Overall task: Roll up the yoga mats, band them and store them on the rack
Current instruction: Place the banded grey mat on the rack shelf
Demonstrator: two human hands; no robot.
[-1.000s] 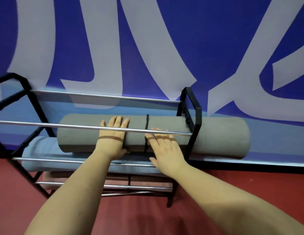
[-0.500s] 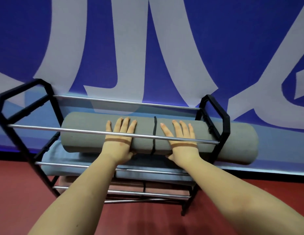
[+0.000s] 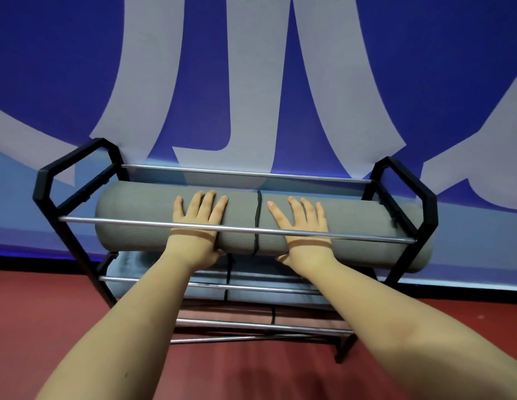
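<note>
A rolled grey yoga mat (image 3: 136, 215) lies across the upper level of a black rack (image 3: 407, 194), behind the front steel bar (image 3: 107, 221). A black band (image 3: 257, 220) circles its middle. My left hand (image 3: 198, 223) lies flat on the roll left of the band, fingers straight. My right hand (image 3: 302, 226) lies flat on it right of the band. Both hands reach in under the bar. The mat's right end sticks out past the rack's side frame.
A light blue rolled mat (image 3: 130, 264) with a dark band lies on the level below, and a pinkish roll (image 3: 303, 314) lies lower still. The rack stands on a red floor (image 3: 35, 313) against a blue and white wall (image 3: 251, 82).
My right hand moved up from below the bar onto the grey roll. The view shifted right and closer, so the whole rack is framed. The mat sits slightly further left in the rack.
</note>
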